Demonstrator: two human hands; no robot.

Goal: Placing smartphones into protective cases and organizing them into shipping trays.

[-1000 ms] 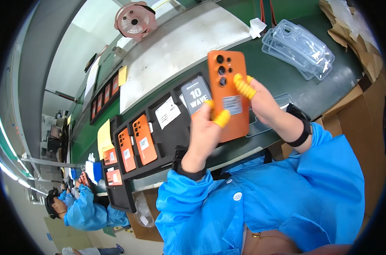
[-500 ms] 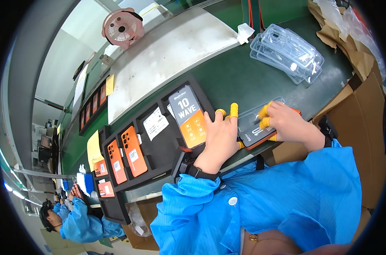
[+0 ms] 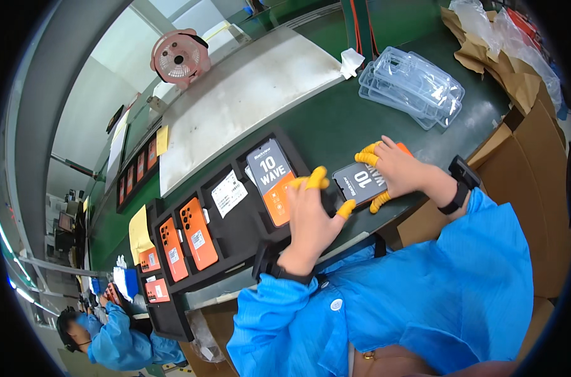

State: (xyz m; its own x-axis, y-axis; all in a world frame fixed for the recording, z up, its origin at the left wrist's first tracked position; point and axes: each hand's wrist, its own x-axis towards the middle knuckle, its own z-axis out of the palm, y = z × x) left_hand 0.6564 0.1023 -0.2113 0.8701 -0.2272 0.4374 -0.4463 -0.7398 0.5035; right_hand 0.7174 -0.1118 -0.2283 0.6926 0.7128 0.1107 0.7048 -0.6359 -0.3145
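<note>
My right hand [image 3: 408,171], with yellow finger cots, spans a smartphone [image 3: 359,180] across its long edges, fingers on the far side and thumb on the near side. The phone lies screen up on the green bench, its grey and orange front partly covered by my hand. To the left, my left hand [image 3: 314,213] is empty, fingers apart, also in yellow cots. It hovers by the right end of a black foam tray [image 3: 235,229], next to another smartphone [image 3: 270,179] standing in a slot. Two orange phones [image 3: 198,234] lie back up farther left, near a white label sheet [image 3: 228,193].
Clear plastic cases [image 3: 411,85] are stacked at the far right of the bench. A pink fan [image 3: 180,58] stands at the back beside a pale board [image 3: 248,81]. Cardboard boxes [image 3: 530,207] border the right side. A co-worker [image 3: 119,333] sits at the lower left.
My left hand has drawn back from the right phone and opened. My right hand now spans that phone. The clear plastic edge that showed beyond the phone is no longer visible.
</note>
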